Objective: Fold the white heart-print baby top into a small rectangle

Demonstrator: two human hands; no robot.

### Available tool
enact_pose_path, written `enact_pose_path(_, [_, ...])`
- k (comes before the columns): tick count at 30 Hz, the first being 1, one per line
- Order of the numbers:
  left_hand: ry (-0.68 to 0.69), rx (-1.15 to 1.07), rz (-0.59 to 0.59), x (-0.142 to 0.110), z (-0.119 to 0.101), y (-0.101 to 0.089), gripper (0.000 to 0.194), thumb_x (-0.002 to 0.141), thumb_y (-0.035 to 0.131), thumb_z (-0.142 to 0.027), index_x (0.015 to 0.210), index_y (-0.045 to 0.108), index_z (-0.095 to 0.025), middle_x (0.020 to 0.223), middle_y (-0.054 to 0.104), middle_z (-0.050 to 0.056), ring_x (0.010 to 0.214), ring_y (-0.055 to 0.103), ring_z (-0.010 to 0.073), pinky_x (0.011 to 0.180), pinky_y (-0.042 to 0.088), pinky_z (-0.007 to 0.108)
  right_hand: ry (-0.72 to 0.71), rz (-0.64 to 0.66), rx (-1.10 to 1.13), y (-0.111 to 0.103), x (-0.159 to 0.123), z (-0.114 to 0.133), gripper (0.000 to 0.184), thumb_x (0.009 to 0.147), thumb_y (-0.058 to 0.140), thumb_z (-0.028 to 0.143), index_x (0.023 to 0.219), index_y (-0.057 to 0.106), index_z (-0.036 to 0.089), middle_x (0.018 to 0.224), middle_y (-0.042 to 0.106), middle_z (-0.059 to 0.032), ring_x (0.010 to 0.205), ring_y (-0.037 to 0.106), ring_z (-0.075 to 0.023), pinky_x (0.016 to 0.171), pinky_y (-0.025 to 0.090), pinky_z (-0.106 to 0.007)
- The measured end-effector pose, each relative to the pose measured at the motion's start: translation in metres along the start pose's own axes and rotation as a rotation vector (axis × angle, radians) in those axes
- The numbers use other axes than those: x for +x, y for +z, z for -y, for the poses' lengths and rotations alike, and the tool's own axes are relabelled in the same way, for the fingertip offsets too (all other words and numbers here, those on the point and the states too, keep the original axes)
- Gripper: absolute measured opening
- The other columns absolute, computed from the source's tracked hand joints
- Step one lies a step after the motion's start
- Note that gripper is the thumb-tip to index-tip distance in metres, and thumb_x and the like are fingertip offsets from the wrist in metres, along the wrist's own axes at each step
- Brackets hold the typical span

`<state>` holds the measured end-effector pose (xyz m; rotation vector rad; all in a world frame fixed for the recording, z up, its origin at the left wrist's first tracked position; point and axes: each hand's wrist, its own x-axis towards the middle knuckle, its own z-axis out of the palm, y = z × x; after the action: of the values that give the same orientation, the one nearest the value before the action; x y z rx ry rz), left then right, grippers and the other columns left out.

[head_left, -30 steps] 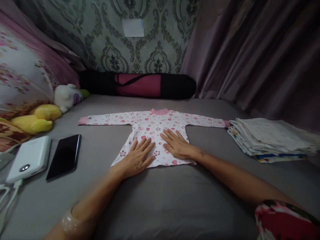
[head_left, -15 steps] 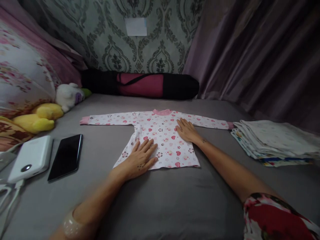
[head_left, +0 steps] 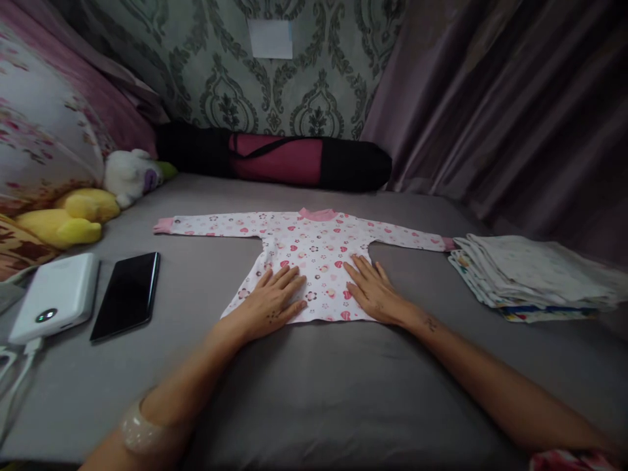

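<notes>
Pillow (head_left: 44, 124) with a floral print bulges at the left edge of the gray bed (head_left: 353, 386), and beside it lie 2 plush toys: a yellow plush toy (head_left: 91, 204) and, closer to the far left corner, a white plush toy (head_left: 125, 173). Toward the near left corner, a white power bank (head_left: 61, 288) with a white cable (head_left: 29, 350) plugged in lies just beside a black phone (head_left: 126, 294). The left hand (head_left: 275, 301) lies palm down on the lower left of a printed shirt (head_left: 318, 252), its grip open, fingers spread. The shirt lies flat mid-bed, 2 sleeves stretched sideways, pink collar toward the far edge, hem toward the near edge. Along the far edge, by the wall, lies a long black and maroon bag (head_left: 275, 160). The right hand (head_left: 375, 291) rests palm down on the shirt's lower right, its grip likewise open. Near the right edge sits a stack of folded cloths (head_left: 530, 268) by the shirt's right-hand cuff; whether they touch is unclear. A mauve curtain (head_left: 471, 104) hangs behind.
</notes>
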<state>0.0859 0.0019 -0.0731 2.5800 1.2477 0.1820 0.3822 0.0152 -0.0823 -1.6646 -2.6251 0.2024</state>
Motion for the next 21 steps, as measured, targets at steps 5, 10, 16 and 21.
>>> enact_pose_path(5, [0.021, -0.026, -0.058, -0.002, 0.000, -0.003, 0.051, 0.102, 0.036, -0.050, 0.142, 0.047, -0.021, 0.153, 0.044, 0.012, 0.145, 0.035, 0.0298, 0.120, 0.022, 0.051, -0.010, 0.093, 0.065, -0.008, -0.025, 0.008, 0.063, 0.103, 0.019, 0.054, 0.158, 0.022, 0.023, 0.166, 0.014, -0.0101, 0.153, 0.008, -0.0279, 0.122, 0.013, -0.055])
enact_pose_path(10, [-0.107, -0.136, -0.266, -0.003, 0.007, -0.012, 0.039, 0.101, 0.038, -0.043, 0.124, 0.060, -0.022, 0.131, 0.062, 0.011, 0.116, 0.060, 0.0242, 0.100, 0.045, 0.037, -0.093, 0.094, 0.047, -0.017, -0.053, 0.019, 0.058, 0.104, 0.022, 0.048, 0.156, 0.030, 0.023, 0.164, 0.024, -0.0101, 0.151, 0.018, -0.0289, 0.121, 0.021, -0.055])
enact_pose_path(16, [-0.650, -0.083, -0.406, -0.009, 0.027, -0.028, 0.033, 0.097, 0.040, -0.036, 0.107, 0.066, -0.019, 0.103, 0.071, 0.010, 0.100, 0.063, 0.0247, 0.084, 0.046, 0.033, -0.221, 0.176, 0.040, -0.064, -0.042, 0.045, 0.028, 0.099, 0.042, 0.033, 0.102, 0.068, 0.024, 0.105, 0.071, -0.0090, 0.093, 0.066, -0.0225, 0.081, 0.049, -0.036])
enact_pose_path(21, [-0.790, -0.235, -0.329, -0.011, 0.039, -0.029, 0.030, 0.092, 0.043, -0.034, 0.099, 0.068, -0.020, 0.097, 0.074, 0.009, 0.091, 0.066, 0.0234, 0.073, 0.045, 0.030, -0.257, 0.186, 0.156, -0.082, 0.052, 0.085, 0.030, 0.095, 0.045, 0.024, 0.070, 0.062, 0.021, 0.072, 0.066, -0.0021, 0.064, 0.055, -0.0140, 0.059, 0.035, -0.028])
